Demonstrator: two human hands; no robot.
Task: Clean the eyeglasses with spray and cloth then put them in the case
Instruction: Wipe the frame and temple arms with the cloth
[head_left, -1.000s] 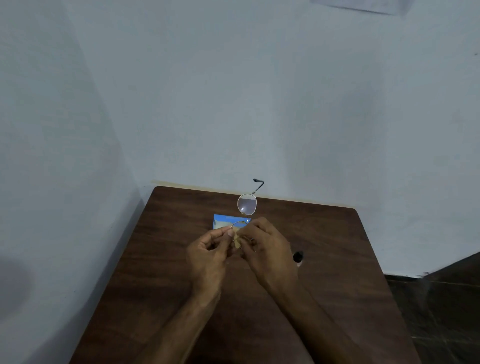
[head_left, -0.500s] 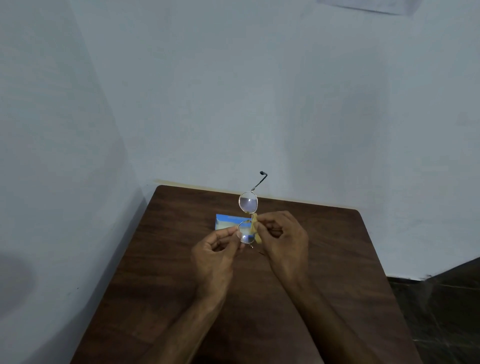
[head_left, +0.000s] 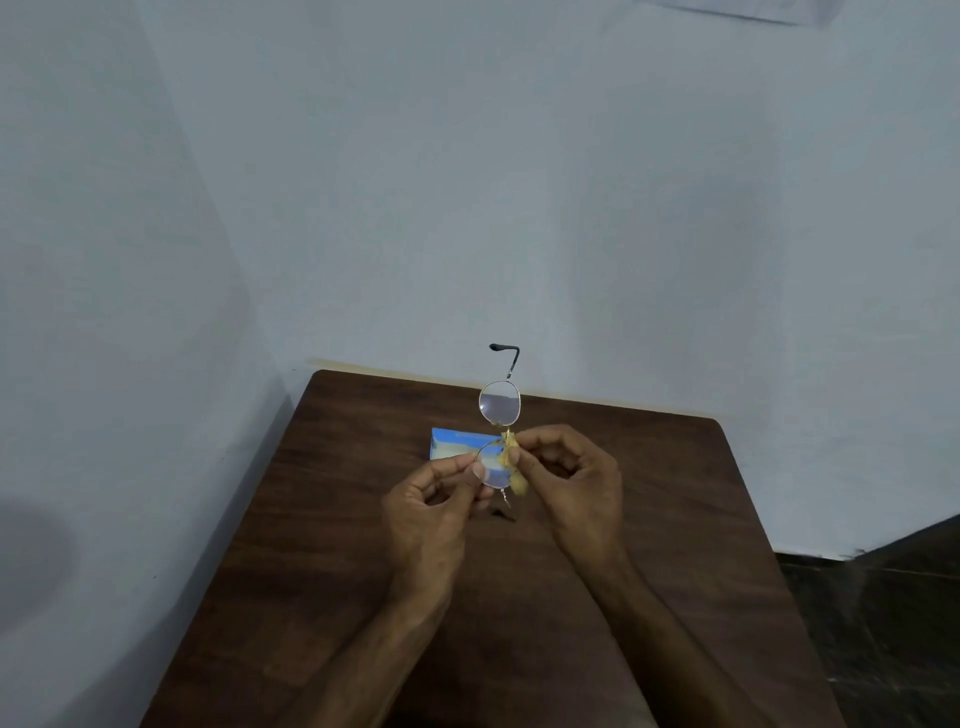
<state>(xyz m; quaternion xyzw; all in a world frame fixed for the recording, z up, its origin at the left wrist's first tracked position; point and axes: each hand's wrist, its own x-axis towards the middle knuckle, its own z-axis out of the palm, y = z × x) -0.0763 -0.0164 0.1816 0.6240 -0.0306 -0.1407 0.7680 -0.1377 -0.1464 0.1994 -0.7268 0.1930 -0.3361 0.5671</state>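
Observation:
Thin metal-framed eyeglasses (head_left: 500, 402) stand on end above the table, one lens over the other, a black-tipped temple pointing up. My left hand (head_left: 431, 499) pinches the rim of the lower lens. My right hand (head_left: 569, 480) pinches a small yellow cloth (head_left: 511, 462) against that lens at its right edge. A blue case (head_left: 452, 441) lies flat on the table just behind my hands, partly hidden by them. The spray bottle is hidden.
The dark wooden table (head_left: 322, 545) sits in a corner, with pale walls at its left and far edges. Dark floor (head_left: 883, 623) shows beyond its right edge.
My right hand has lifted and shifted right with the cloth, uncovering the lower lens. The glasses have risen slightly, and the spray bottle's black cap at my right wrist is now covered.

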